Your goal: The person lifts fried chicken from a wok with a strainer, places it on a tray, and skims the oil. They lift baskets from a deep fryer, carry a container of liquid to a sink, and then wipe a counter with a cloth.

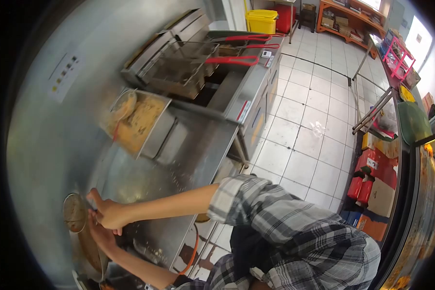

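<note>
At the left edge, both hands meet beside a round, metal-rimmed scoop or strainer [75, 212] with brownish contents. My right hand [108, 213] lies over the left, most fingers curled and one digit reaching towards the rim. Under it, my left hand [100, 235] has its fingers bent close to the rim; what either hand grips is hidden. Below the round piece is a long metal pan [101, 276] with brown contents. Farther up the steel counter stands a deep rectangular tray [154, 126] of yellowish batter-like food, with a bowl [124, 105] lying in it.
Beyond the tray is a deep fryer [232, 92] with wire baskets [179, 72] and red handles [232, 60]. Crumbs dot the steel counter [188, 159]. An orange hose [193, 251] hangs below its edge. Across the tiled floor [299, 140], red boxes [367, 162] stand under a side table.
</note>
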Demonstrator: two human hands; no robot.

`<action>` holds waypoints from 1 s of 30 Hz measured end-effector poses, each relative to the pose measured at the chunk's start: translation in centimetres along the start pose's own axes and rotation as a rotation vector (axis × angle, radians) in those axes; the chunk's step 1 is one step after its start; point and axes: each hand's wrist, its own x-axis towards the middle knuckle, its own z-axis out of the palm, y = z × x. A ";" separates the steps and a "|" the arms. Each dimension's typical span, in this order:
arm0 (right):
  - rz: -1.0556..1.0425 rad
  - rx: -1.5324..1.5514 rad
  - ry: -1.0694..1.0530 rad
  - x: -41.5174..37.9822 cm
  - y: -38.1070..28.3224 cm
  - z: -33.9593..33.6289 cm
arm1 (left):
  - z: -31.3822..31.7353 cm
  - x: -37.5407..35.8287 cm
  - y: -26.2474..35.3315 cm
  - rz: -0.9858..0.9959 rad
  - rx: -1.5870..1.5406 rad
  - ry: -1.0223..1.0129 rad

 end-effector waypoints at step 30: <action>0.409 -1.152 0.899 -19.0 -5.4 -77.5 | 53.2 10.7 -10.2 -0.183 -0.265 0.053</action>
